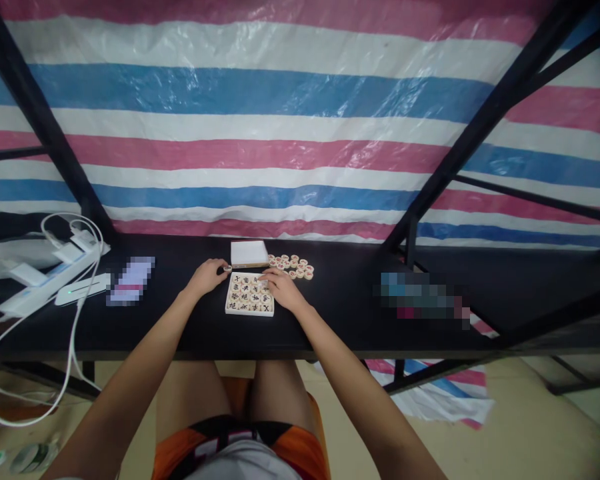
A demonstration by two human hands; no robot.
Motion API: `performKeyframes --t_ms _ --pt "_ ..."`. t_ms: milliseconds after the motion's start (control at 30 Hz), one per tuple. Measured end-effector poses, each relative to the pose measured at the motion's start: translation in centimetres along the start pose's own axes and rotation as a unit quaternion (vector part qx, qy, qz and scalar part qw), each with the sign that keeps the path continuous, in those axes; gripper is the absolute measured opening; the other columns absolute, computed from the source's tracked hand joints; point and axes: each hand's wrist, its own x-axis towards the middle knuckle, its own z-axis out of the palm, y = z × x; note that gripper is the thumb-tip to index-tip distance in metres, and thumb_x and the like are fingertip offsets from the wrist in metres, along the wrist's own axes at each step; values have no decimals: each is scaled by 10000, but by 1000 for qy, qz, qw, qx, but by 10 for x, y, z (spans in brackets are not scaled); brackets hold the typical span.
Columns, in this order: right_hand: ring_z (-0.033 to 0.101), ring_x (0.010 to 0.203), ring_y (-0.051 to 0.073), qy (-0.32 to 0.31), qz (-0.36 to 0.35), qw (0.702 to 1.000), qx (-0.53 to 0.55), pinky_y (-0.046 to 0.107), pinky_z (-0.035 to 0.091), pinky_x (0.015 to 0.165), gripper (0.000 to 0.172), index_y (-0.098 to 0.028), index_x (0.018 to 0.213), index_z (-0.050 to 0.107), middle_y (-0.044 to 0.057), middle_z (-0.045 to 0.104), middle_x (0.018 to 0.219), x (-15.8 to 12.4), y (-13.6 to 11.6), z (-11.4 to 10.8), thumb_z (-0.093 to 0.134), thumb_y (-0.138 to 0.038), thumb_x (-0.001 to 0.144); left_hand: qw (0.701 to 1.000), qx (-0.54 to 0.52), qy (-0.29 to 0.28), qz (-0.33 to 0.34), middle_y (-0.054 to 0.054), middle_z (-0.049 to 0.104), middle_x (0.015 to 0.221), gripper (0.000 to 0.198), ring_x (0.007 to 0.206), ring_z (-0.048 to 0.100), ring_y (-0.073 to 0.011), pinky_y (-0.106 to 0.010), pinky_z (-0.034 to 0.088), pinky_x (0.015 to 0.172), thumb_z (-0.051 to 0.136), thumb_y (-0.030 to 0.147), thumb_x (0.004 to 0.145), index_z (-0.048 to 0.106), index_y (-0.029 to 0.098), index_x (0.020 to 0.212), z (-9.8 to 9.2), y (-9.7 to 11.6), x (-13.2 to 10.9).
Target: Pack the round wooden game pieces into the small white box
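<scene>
A white box tray (250,314) stands on the black table, filled with rows of round xiangqi pieces (245,297) bearing black characters. My left hand (207,278) is just left of the tray's far corner, thumb and fingers pinching a single xiangqi piece (227,269). Over the tray's far right corner, my right hand (282,288) has its fingers stretched out, the tips touching pieces there and hiding some of them. Behind the tray lies a white box lid (249,253). Loose xiangqi pieces with red characters (300,269) are spread to the right of the lid.
On the left of the table (350,320) are a phone (131,281), a white device (83,289) and a power strip (45,283) with looping white cables. A blurred item (423,298) lies far right. Black metal posts and a striped tarp (260,153) stand behind.
</scene>
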Motion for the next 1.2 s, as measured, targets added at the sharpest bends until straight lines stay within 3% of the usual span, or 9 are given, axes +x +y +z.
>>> performKeyframes --t_ms 167,400,533,767,1033,1200 --pt "562 1050 191 -2 -15 1000 -8 362 431 974 436 -191 998 690 77 598 1100 0 0 1 385 13 764 999 36 37 11 -51 659 863 155 831 581 -228 -328 426 764 567 304 815 649 196 889 -7 15 -3" --pt "545 1082 219 23 -12 999 -27 394 437 977 384 -184 1149 613 96 595 1111 -1 -10 -6 404 -74 845 991 -63 89 71 -39 651 866 189 845 575 -201 -316 439 787 571 329 838 647 183 933 -8 33 -5" --pt "526 1122 217 50 -43 997 -34 404 424 1001 309 -236 1186 599 81 581 1135 -2 -22 -11 456 -216 913 988 -68 76 114 -46 659 907 233 861 587 -198 -321 444 812 575 366 852 633 182 983 -8 44 -7" --pt "554 1068 213 23 -110 993 -30 388 463 949 282 -224 1160 632 94 608 1095 -1 -38 -14 484 -279 926 977 -78 70 185 -37 643 846 202 829 597 -188 -309 460 767 580 368 868 619 190 957 1 60 -11" --pt "562 1028 201 24 -95 995 6 366 452 928 184 -216 1054 623 72 637 1050 0 -40 -14 530 -300 919 972 -98 50 205 -42 659 876 191 855 610 -187 -318 464 791 545 360 901 613 194 964 2 65 -11" --pt "558 1023 200 41 -54 998 9 356 429 936 146 -220 994 614 60 632 1007 -1 -33 -16 503 -275 916 980 -96 47 167 -72 658 1006 247 951 600 -209 -333 454 856 518 380 901 603 189 1034 -3 65 -12"
